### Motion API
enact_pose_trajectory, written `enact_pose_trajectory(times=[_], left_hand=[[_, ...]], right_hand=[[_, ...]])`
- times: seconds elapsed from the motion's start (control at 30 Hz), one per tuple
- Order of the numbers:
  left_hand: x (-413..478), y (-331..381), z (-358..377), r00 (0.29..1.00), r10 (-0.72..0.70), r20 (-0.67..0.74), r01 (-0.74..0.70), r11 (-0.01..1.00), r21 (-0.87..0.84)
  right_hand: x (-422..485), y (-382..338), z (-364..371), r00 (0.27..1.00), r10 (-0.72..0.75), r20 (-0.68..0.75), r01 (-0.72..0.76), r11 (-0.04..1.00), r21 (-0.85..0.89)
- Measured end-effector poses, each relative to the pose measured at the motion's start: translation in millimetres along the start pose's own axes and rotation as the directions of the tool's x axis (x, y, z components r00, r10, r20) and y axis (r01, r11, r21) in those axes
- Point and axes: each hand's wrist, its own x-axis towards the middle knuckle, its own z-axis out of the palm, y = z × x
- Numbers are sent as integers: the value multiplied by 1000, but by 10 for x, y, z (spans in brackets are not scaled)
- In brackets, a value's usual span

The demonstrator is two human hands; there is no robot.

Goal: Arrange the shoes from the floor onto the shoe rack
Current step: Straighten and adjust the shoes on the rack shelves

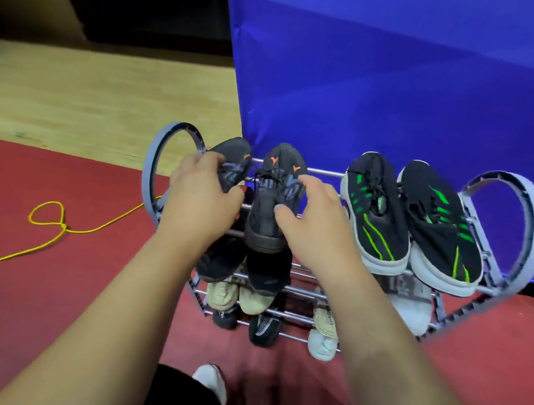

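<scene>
A grey metal shoe rack [520,229] with round side frames stands before me. On its top tier's left side lie two dark grey shoes with orange marks. My left hand [200,195] grips the left dark grey shoe [235,162]. My right hand [310,216] holds the right dark grey shoe [271,209], thumb on its upper and fingers curled over its side. A pair of black shoes with green stripes [375,220] lies on the top tier's right side. Lower tiers carry black shoes [220,260], beige shoes [252,299] and white shoes [322,340].
A blue cloth backdrop [403,84] hangs right behind the rack. A yellow cord [49,222] loops over the red floor to the left, with a pale wooden floor beyond. My white-shoed foot [210,381] shows at the bottom.
</scene>
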Motion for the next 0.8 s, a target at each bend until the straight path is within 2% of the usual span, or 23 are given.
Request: enact_pose_trajectory(times=[0.1, 0.2, 0.4, 0.6, 0.8], left_hand=[[-33, -228, 96, 986, -144, 84, 144, 990, 4], [72, -302, 146, 968, -182, 175, 181, 983, 20], [170, -451, 149, 936, -260, 238, 276, 960, -37], [159, -515, 124, 932, -235, 274, 268, 959, -88], [177, -582, 103, 918, -202, 341, 251, 963, -103]], right_hand=[[-4, -29, 237, 993, 3, 120, 4, 998, -60], [-15, -2, 389, 979, 59, 197, -33, 991, -130], [17, 16, 469, 990, 81, 118, -72, 994, -78], [46, -6, 426, 997, 80, 23, -80, 997, 20], [36, 14, 473, 993, 111, 33, -111, 994, 3]])
